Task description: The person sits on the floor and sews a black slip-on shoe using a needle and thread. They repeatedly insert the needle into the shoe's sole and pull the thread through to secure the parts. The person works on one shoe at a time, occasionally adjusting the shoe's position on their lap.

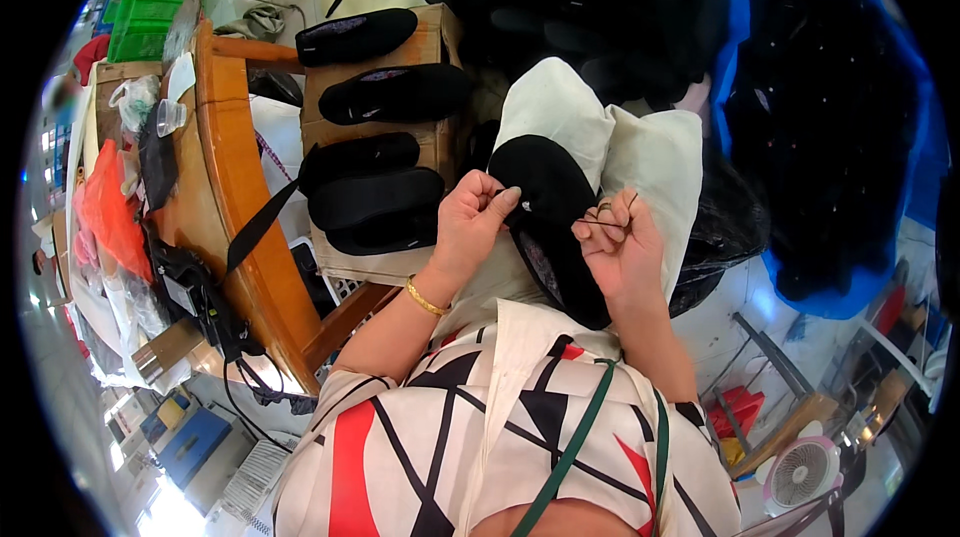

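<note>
- Left hand (465, 220): thumb and forefinger brought together against the upper of a black shoe (541, 172). Whether something fine is pinched between the tips cannot be told.
- Right hand (628, 247): fingers curled and clamped on a thin dark strand (600, 224), which points toward the left hand. Its exact kind cannot be determined.
- The shoe lies between the two hands, toe pointing away from the wearer; its opening, with a patterned lining, sits below and between them. A small pale spot shows on the upper, just beside the left fingertips.
- White cloth (655, 152) lies beneath the shoe and extends beyond the right hand.
- A gold-coloured bracelet (426, 297) circles the left wrist.
- To the left of the left hand, further black shoes (395, 94) lie in a row on cardboard (438, 35).
- Farther left of that hand stands a curved wooden frame (225, 137).
- Ahead of both hands: a heap of black items (600, 22), individual pieces hard to distinguish.
- Well to the right of the right hand: a blue bag (738, 2) filled with black items.
</note>
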Demonstrator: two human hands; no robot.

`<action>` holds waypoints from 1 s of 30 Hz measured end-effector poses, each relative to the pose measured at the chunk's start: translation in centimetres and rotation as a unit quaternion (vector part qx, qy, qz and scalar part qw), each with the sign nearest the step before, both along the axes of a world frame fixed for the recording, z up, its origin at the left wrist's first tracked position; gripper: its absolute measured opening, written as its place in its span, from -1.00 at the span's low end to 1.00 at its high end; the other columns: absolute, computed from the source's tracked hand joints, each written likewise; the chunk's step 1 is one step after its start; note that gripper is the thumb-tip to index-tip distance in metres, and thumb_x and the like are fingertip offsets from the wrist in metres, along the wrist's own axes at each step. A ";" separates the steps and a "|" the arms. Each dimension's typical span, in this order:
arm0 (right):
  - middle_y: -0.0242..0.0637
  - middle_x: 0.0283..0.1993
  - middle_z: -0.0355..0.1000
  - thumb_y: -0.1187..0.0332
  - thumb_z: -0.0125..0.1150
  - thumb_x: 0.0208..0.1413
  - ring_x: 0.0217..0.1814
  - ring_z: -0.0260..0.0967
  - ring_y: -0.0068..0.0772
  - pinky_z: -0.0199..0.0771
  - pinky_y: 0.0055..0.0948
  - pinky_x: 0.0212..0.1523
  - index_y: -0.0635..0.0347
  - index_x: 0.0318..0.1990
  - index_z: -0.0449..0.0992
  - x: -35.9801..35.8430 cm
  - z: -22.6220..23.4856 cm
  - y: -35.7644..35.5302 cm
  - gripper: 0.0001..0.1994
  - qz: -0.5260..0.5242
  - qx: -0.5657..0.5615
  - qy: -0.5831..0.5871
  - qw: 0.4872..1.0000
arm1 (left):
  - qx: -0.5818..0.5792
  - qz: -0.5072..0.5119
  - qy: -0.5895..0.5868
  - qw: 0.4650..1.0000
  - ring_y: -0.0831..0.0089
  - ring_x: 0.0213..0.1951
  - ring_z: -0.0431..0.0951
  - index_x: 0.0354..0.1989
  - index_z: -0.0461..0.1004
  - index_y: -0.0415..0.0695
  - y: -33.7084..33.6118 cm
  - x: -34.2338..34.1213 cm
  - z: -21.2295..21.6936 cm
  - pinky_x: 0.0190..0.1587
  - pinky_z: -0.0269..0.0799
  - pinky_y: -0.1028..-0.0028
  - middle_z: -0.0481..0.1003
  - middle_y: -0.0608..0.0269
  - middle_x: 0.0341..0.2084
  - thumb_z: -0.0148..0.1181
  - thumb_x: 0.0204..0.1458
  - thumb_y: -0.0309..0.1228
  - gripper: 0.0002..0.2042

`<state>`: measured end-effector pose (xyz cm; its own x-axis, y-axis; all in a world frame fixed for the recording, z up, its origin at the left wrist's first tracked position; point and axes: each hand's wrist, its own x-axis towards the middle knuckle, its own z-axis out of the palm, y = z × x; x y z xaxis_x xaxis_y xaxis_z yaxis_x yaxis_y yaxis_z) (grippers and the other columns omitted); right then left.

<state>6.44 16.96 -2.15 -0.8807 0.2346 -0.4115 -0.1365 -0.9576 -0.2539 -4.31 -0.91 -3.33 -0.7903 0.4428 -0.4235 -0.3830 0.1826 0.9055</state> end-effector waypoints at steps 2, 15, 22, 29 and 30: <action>-0.43 -0.55 0.23 0.30 -0.05 0.38 -0.49 0.19 -0.49 0.36 -0.38 -0.16 0.12 -0.45 0.30 -0.2 0.0 0.0 -0.71 -0.038 0.092 -0.021 0.995 | -0.022 -0.028 0.008 0.999 0.77 -0.54 0.28 -0.38 0.40 -0.14 0.0 -0.6 -0.1 -0.48 0.26 0.70 0.36 0.53 -0.60 0.27 0.20 -0.35 -0.80; -0.21 -0.04 0.50 0.53 0.07 0.29 -0.01 0.48 -0.40 0.45 -0.41 0.11 0.39 0.03 0.50 2.0 0.7 5.7 -0.78 -0.004 0.388 -0.108 0.915 | -0.063 -0.095 0.167 0.979 0.75 -0.53 0.18 -0.34 0.42 -0.17 0.8 -1.5 0.3 -0.48 0.14 0.66 0.27 0.53 -0.62 0.30 0.18 -0.33 -0.79; -0.23 -0.11 0.47 0.38 0.15 0.30 -0.16 0.45 -0.51 0.50 -0.61 -0.04 0.39 -0.02 0.51 1.4 -1.6 12.4 -0.76 -0.159 0.146 -0.049 0.975 | -0.064 -0.100 0.157 0.980 0.72 -0.53 0.17 -0.34 0.42 -0.19 0.6 -1.5 0.0 -0.48 0.16 0.63 0.26 0.50 -0.63 0.30 0.17 -0.31 -0.77; 0.09 0.13 0.37 0.27 0.10 0.32 0.29 0.33 -0.06 0.33 -0.18 0.39 0.61 0.20 0.28 -5.9 3.0 13.0 -0.50 -0.171 0.082 -0.027 0.982 | -0.058 -0.102 0.164 0.979 0.74 -0.52 0.16 -0.32 0.41 -0.17 0.8 -1.5 -0.5 -0.47 0.16 0.64 0.25 0.52 -0.62 0.31 0.18 -0.31 -0.77; 0.14 0.18 0.31 0.28 0.07 0.33 0.33 0.27 0.01 0.28 -0.12 0.41 0.64 0.23 0.22 -7.3 3.9 13.1 -0.47 -0.177 0.094 0.013 0.980 | -0.053 -0.100 0.150 0.982 0.74 -0.51 0.16 -0.32 0.40 -0.17 0.7 -1.4 -0.5 -0.47 0.16 0.65 0.25 0.53 -0.62 0.31 0.18 -0.31 -0.77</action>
